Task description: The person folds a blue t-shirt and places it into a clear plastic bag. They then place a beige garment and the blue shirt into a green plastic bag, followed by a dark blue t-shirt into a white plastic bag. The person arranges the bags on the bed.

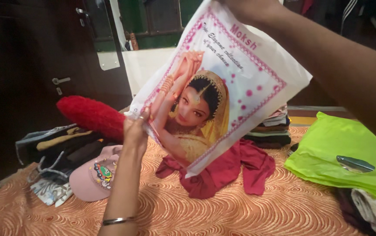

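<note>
White plastic bag (240,83) held up in both hands above the bed (240,209).

Bag: flat, glossy white, pink dotted border, printed portrait of a figure in gold dress, tilted with one corner low; left hand (136,126) grip pinched on the lower-left edge; right hand (249,8) grip closed on the top edge, fingers partly out of view; a maroon garment (236,168) lies directly below on the orange bed; a pink cap (96,177) and a lime-green bag (345,148) lie at either side.
</note>
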